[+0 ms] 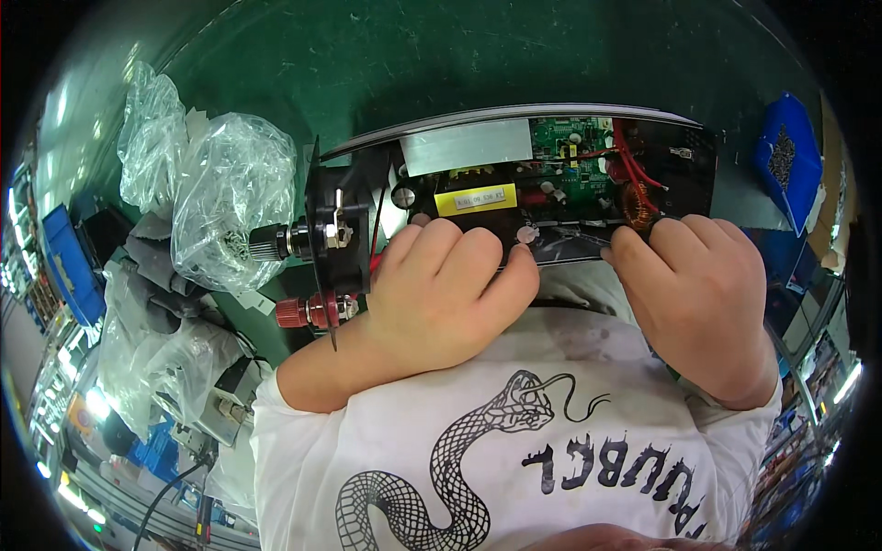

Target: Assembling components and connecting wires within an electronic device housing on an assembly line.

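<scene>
On the green desk [386, 64], close against the person's chest, lies an open black unit [551, 184] with its insides showing: a green board [570, 142], a yellow label [475, 199], a silver plate [469, 147], red wires [634, 165] and a copper coil [637, 207] near its right end. Both hands rest on the near edge of the unit. Left hand [441, 294] has its fingers curled over that edge just below the yellow label, the thumb tip touching a small round white part [526, 234]; its grip is closed on the unit's edge. Right hand [698, 294] curls its fingers over the same edge just beside the coil, its grip likewise closed on the unit. At the unit's left end a black end panel [333, 239] stands tilted away from the case, carrying a black terminal [271, 243] and a red terminal [299, 312] that stick out to the left. Beyond the panel, crumpled clear plastic bags [220, 193] lie heaped on the desk. A blue bin [785, 151] sits well apart at the far right. The person's white shirt [478, 441] bears a black snake print.
</scene>
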{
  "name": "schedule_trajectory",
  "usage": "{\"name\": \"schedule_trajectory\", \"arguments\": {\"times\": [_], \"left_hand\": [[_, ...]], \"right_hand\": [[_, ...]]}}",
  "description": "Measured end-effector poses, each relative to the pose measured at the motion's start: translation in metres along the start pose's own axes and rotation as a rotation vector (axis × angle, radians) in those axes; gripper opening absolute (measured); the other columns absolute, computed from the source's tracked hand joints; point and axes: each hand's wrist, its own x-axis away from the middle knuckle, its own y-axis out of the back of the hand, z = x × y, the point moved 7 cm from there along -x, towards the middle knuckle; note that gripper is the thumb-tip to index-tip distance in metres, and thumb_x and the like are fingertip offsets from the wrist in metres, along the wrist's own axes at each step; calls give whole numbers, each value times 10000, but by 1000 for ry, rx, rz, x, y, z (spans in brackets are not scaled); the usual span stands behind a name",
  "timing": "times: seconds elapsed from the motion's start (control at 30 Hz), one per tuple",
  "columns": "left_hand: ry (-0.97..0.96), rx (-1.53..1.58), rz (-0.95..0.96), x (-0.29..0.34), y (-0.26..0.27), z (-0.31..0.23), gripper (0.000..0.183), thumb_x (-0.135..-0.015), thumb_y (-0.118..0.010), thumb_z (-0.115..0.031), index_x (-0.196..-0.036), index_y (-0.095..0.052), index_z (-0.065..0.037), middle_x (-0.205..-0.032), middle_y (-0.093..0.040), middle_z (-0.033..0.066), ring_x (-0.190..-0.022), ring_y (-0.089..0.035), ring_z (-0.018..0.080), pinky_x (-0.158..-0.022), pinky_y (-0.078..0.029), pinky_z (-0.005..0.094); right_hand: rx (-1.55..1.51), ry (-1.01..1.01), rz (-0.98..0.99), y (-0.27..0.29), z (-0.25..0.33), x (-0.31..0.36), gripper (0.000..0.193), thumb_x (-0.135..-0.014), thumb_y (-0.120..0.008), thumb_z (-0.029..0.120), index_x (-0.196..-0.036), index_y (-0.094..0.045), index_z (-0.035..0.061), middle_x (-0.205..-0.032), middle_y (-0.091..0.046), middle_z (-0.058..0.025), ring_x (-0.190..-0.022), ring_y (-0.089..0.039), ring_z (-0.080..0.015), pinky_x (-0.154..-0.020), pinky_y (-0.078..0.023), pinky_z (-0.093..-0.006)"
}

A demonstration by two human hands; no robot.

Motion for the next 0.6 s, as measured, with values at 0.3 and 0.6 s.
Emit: {"name": "schedule_trajectory", "arguments": {"times": [0.3, 0.6], "left_hand": [[6, 1, -6, 3, 0, 1, 170, -687, -670, -166, -854, -651, -142, -746, -389, 4, -664, -434, 183, -563, -366, 320], [7, -22, -29, 2, 2, -1, 161, -692, -672, -160, -850, -648, -147, -754, -398, 4, -664, -434, 180, -556, -360, 324]], "right_hand": [[5, -101, 67, 16, -9, 1, 203, -716, -786, 134, -848, -644, 73, -667, -496, -52, -624, -535, -250, -564, -409, -385], [123, 3, 4, 8, 1, 3, 192, -679, -713, 148, -844, -640, 83, -663, -498, -25, -614, -536, -199, -548, -411, -346]]}}
